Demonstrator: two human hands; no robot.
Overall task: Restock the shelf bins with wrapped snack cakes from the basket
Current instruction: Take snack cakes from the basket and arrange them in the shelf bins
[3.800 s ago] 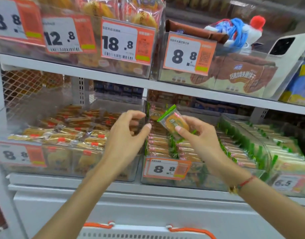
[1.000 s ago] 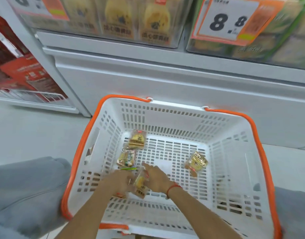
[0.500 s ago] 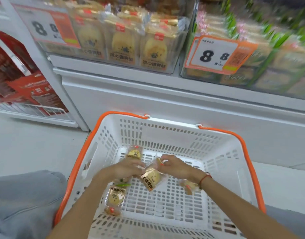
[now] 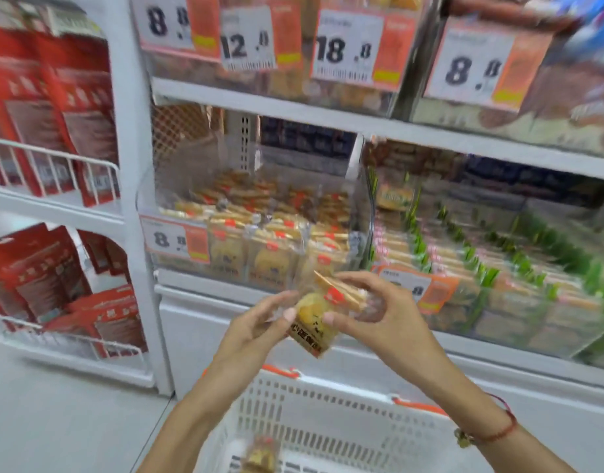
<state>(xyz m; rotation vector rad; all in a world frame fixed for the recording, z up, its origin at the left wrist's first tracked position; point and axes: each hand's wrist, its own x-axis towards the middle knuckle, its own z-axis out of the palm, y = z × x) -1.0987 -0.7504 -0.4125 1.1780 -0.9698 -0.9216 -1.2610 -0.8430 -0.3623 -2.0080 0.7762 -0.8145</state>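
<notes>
Both hands up at the shelf: left hand (image 4: 259,327) and right hand (image 4: 375,319) pinch a wrapped snack cake (image 4: 316,319) between fingertips, above the basket (image 4: 328,421), before the clear bin (image 4: 259,233).

You hold a clear-wrapped snack cake (image 4: 312,315), yellow with a red label and gold edge. The basket (image 4: 328,428) is white with orange rim. The price tags (image 4: 176,238) are white and orange, the side packets (image 4: 51,107) red.

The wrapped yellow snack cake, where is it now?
Head view, centre: wrapped yellow snack cake held between left hand and right hand, above the white basket.
</notes>
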